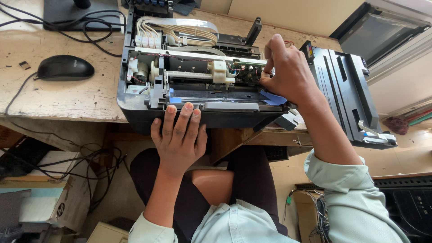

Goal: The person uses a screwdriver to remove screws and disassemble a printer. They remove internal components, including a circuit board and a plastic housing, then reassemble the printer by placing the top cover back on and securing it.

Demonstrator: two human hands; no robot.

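An opened black printer with its cover off stands on a worn wooden table; white parts, a metal rail and flat ribbon tubes show inside. My left hand lies flat against the printer's front edge, fingers spread on the rim, holding nothing. My right hand reaches into the right side of the printer's inner works, fingers bent around the parts near a small circuit board. Whether it grips anything there is hidden by the hand.
A black mouse with its cable lies left of the printer. The detached black printer cover rests at the right. Cables run along the table's back. Boxes and wires sit on the floor at the left.
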